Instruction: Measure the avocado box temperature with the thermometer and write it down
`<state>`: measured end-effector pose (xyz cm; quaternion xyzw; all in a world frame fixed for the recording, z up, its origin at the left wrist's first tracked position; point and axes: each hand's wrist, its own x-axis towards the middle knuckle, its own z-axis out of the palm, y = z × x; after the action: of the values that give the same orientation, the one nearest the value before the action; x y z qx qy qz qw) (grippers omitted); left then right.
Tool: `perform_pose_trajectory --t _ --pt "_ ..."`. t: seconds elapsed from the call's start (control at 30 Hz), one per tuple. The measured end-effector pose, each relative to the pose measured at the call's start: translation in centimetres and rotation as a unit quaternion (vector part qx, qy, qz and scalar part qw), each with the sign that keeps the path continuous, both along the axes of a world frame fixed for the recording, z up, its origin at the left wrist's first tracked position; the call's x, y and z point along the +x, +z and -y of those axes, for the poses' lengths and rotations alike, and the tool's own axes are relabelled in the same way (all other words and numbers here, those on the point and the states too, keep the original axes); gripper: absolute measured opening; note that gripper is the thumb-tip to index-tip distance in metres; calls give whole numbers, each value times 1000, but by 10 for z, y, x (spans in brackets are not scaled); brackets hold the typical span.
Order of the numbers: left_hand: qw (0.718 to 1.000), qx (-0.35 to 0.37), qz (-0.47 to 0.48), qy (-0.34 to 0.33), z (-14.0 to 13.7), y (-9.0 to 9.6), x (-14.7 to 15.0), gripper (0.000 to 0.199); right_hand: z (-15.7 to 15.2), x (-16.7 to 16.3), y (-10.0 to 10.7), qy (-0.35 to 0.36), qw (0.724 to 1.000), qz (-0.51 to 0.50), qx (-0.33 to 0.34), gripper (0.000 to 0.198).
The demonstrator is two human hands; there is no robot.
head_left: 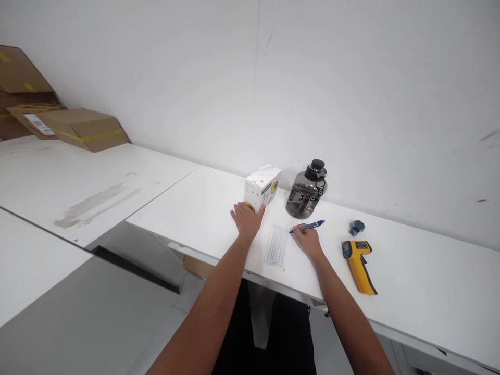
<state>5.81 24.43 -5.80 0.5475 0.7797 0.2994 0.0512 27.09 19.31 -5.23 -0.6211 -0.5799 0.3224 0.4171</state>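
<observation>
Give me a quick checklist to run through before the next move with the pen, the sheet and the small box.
1. Right hand grips the blue pen: ok.
2. Pen tip sits at the top right corner of the printed sheet: ok.
3. Left hand rests flat on the white table, fingertips against the white box: ok.
4. Sheet lies flat, nothing on it: ok.
5. Dark water bottle stands upright behind the sheet, apart from the pen: ok.
6. Yellow thermometer gun lies to the right, out of both hands: ok.
</observation>
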Motion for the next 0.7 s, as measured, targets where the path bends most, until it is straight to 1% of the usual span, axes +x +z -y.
perform_pose_trajectory --t 0.17,0.4,0.57,0.7 --pt "1000 6 -6 2 0 -2 0 93 0 -1 0 -16 1000 -2 8 36" --pt "1000 8 -19 7 -2 -5 0 93 -1 -1 -2 3 1000 22 7 33" --pt "1000 13 -17 6 -3 -7 0 94 -3 -1 -4 -7 999 30 14 36" --pt "1000 17 -16 7 -3 -7 0 93 -3 -1 -5 -1 1000 23 17 36"
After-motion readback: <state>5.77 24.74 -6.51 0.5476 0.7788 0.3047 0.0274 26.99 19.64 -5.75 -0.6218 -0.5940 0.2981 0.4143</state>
